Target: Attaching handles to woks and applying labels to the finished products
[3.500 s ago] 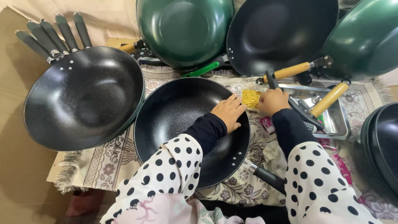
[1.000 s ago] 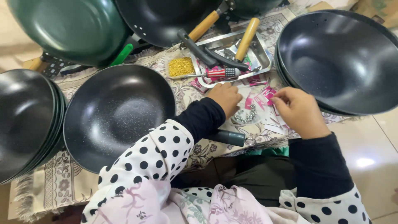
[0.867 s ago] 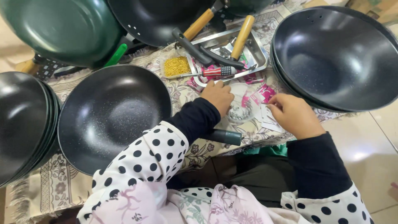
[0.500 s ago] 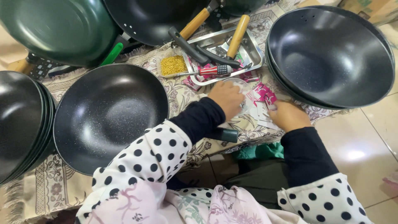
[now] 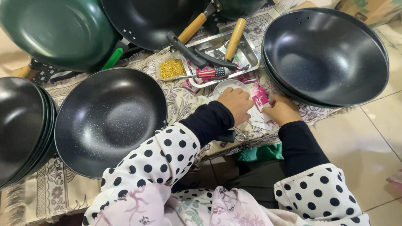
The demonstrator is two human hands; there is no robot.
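Broadly, the patterned cloth (image 5: 184, 98) is ringed by large pans: a stack of black woks (image 5: 326, 54) lies to the right, a single black wok (image 5: 109, 121) to the left, and a metal tray (image 5: 247, 52) of wooden-handled tools sits beyond the hands. Between the hands lies a pink-and-white paper packet (image 5: 260, 98), flat on the cloth, its long axis running roughly away from the person. The left hand (image 5: 237, 104) rests on its left side, fingers curled down and pressing; whether they pinch it cannot be told. The right hand (image 5: 281, 109) touches its right edge, fingers bent and nearly closed, apparently gripping that edge. Both hands are about equally near, the packet directly between them. Compared with one second ago, the right hand has come in from well apart to meet the packet, and the left has edged toward it.
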